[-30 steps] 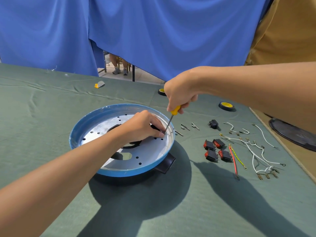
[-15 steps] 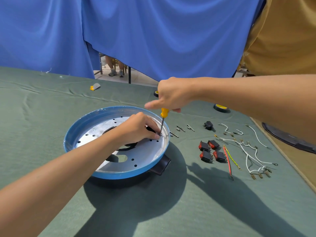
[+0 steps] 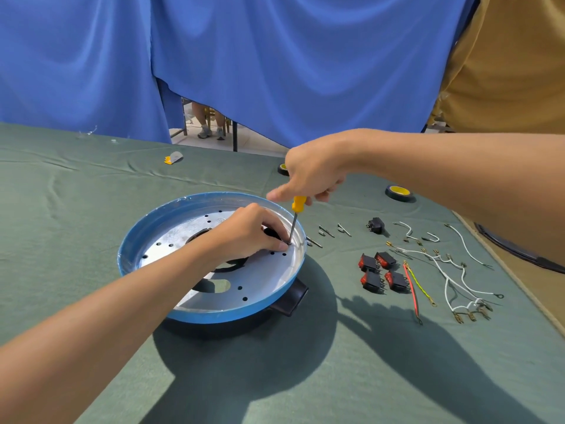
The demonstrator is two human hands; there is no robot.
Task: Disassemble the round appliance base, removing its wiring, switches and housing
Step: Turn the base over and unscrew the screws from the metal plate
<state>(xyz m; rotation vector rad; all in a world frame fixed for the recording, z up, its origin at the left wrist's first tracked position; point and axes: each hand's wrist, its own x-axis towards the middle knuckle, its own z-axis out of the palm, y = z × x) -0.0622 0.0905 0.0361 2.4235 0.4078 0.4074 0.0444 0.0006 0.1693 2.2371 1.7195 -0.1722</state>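
Note:
The round appliance base has a blue rim and a silver perforated plate, with a black block sticking out at its near right. My left hand rests inside it on the plate, fingertips pinched at a screw near the right rim. My right hand grips a yellow-handled screwdriver held nearly upright, its tip at that screw. To the right lie several red and black switches, white wires, a red wire and a yellow-green wire.
Loose screws and a small black plug part lie right of the base. Two black and yellow tape rolls sit further back. A small grey and yellow piece lies at the back left. A blue curtain hangs behind the table.
The screwdriver has gone from tilted to nearly upright, and my right hand has shifted its grip on the handle. My left hand stays at the screw.

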